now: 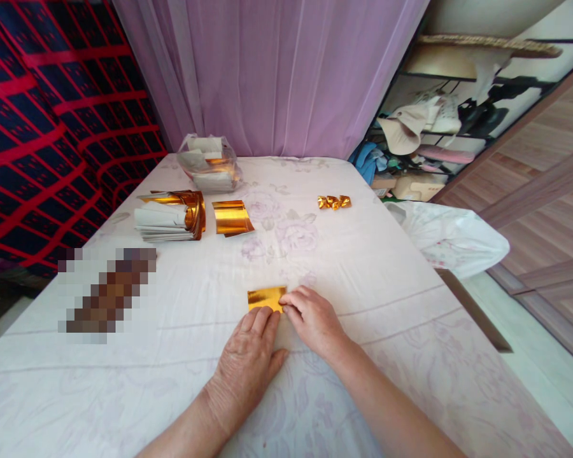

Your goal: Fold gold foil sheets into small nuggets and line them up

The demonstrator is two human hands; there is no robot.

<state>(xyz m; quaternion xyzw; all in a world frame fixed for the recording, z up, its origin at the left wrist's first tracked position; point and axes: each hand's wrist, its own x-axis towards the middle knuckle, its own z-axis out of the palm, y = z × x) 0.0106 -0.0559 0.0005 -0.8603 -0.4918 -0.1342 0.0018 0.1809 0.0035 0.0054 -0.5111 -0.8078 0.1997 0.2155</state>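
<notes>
Working a small rectangular sheet of shiny gold foil paper (pixel 262 298) flat on the table covered in white flower-printed cloth (pixel 195 305) — apparently shaping or aligning along an edge. Pressing across the sheet's near side with the outstretched fingers of the left hand (pixel 246 346), unclenched, with the thumb spread away. Pinching the sheet's right edge between the thumb and fingers of the right hand (pixel 318 321). Judging from this pose, calling next for steady left pressure and a light, precise pinch — to avoid creasing askew.

Holding gold-and-grey paper pieces (pixel 205 148): a clear plastic bag (pixel 233 168) at the table's far left. Hanging low beside the table's right edge: a translucent white plastic bag (pixel 458 238), with contents impossible to tell. Lying outside both bags: a curved, fanned stack of gold-and-grey paper (pixel 165 222), loose gold sheets (pixel 232 217) just beside, and twisted gold foil pieces (pixel 334 202) farther right.
</notes>
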